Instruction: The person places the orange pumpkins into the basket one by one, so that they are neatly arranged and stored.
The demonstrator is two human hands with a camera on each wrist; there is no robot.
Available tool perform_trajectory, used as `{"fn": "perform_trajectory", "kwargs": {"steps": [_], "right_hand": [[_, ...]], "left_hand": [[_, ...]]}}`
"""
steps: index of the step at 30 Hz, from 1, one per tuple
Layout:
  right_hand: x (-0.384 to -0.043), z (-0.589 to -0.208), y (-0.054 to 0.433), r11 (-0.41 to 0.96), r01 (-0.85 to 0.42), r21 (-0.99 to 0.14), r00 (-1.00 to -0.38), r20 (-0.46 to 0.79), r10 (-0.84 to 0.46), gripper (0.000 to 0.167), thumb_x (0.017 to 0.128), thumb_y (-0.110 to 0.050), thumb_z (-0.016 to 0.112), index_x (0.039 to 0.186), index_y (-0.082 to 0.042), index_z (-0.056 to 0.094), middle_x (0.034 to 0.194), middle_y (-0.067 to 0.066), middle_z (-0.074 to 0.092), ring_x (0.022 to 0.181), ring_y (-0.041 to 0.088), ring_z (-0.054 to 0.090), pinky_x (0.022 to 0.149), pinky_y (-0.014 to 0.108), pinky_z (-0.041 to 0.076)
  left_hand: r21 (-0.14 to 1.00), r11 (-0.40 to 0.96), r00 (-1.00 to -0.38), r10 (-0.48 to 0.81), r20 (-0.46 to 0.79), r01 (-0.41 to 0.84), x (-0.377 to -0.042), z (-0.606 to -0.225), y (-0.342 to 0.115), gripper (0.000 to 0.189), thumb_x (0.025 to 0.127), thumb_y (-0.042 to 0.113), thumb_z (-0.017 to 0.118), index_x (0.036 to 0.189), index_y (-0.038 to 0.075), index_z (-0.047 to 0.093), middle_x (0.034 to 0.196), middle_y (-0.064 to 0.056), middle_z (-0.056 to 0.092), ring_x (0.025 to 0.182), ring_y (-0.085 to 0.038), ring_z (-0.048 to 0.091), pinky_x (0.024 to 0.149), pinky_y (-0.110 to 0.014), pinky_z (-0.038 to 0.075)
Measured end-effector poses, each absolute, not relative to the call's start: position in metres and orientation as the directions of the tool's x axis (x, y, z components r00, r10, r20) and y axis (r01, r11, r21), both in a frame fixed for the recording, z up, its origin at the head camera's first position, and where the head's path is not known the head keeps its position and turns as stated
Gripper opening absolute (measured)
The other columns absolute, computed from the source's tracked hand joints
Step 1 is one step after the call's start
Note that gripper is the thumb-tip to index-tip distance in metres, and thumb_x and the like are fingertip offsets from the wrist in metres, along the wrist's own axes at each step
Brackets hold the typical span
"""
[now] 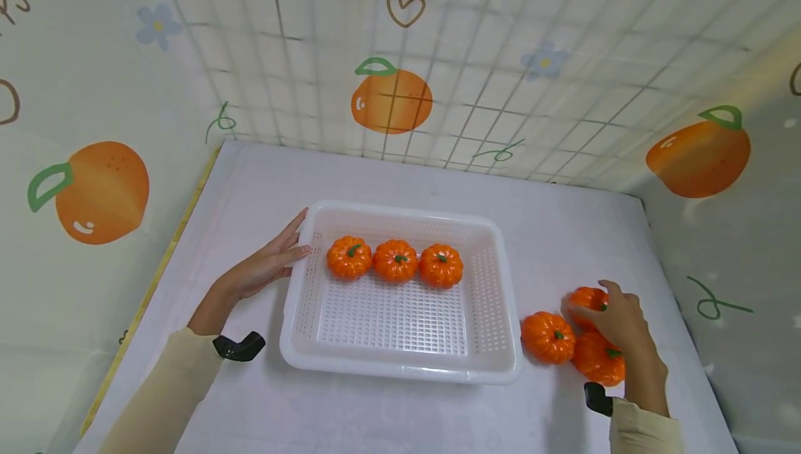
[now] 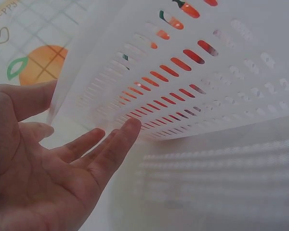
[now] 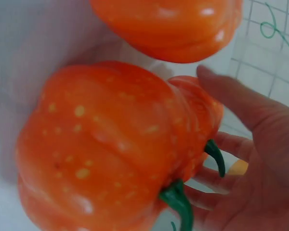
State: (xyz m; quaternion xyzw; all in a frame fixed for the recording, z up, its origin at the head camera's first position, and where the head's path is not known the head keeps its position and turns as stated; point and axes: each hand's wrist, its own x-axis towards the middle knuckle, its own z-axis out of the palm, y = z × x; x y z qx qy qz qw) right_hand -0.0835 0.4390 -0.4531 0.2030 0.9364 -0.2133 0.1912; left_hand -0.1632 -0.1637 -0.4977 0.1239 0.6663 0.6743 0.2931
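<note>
A white plastic basket (image 1: 394, 370) with perforated walls holds three small orange pumpkins in a row: the left one (image 1: 349, 257), the middle one (image 1: 395, 261) and the right one (image 1: 441, 265). My left hand (image 1: 265, 266) rests against the basket's left side, its fingers mostly straight along the outer wall (image 2: 192, 115). Right of the basket, three more pumpkins sit close together. My right hand (image 1: 622, 318) has thumb and fingers around the farthest pumpkin (image 1: 587, 297), partly hiding it. Nearer are another pumpkin (image 1: 548, 338) and a speckled pumpkin (image 3: 96, 144) with a green stem.
A white-covered table (image 1: 400, 412) lies under everything. Behind it rises a grid wall (image 1: 300, 58) draped with a sheet printed with oranges and flowers. A side sheet (image 1: 726, 343) borders the table's right edge. Black wrist straps (image 1: 240, 347) sit over pale sleeves.
</note>
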Motion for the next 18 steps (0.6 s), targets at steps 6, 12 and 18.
{"fn": "perform_trajectory", "kwargs": {"steps": [6,12,18], "right_hand": [[-0.0848,-0.4569,0.4405,0.819,0.477,-0.318,-0.838,-0.446,0.315,0.103,0.088,-0.051,0.071,0.151,0.009,0.016,0.134,0.044,0.023,0.116,0.058,0.034,0.090,0.072,0.043],[-0.0862,-0.4563,0.4405,0.820,0.479,-0.313,-0.836,-0.448,0.317,0.101,0.088,-0.049,0.072,0.150,0.010,0.018,0.132,0.043,0.025,0.115,0.057,0.035,0.091,0.071,0.043],[-0.0858,-0.4582,0.4415,0.824,0.468,-0.319,-0.847,-0.428,0.316,0.100,0.088,-0.047,0.073,0.150,0.010,0.019,0.132,0.043,0.026,0.114,0.057,0.035,0.089,0.071,0.044]], "left_hand": [[0.971,0.066,-0.800,0.557,-0.226,-0.228,-0.1630,-0.4976,-0.1637,0.078,0.104,0.029,0.053,0.158,0.044,-0.001,0.166,0.005,-0.003,0.148,-0.034,0.022,0.109,-0.061,0.034],[0.971,0.069,-0.803,0.552,-0.227,-0.227,-0.1628,-0.4970,-0.1633,0.078,0.104,0.029,0.053,0.158,0.044,-0.001,0.166,0.005,-0.003,0.149,-0.034,0.019,0.110,-0.063,0.031],[0.971,0.073,-0.803,0.550,-0.229,-0.227,-0.1627,-0.4967,-0.1631,0.078,0.104,0.029,0.053,0.158,0.045,0.000,0.166,0.006,-0.002,0.148,-0.033,0.021,0.109,-0.061,0.034]]}}
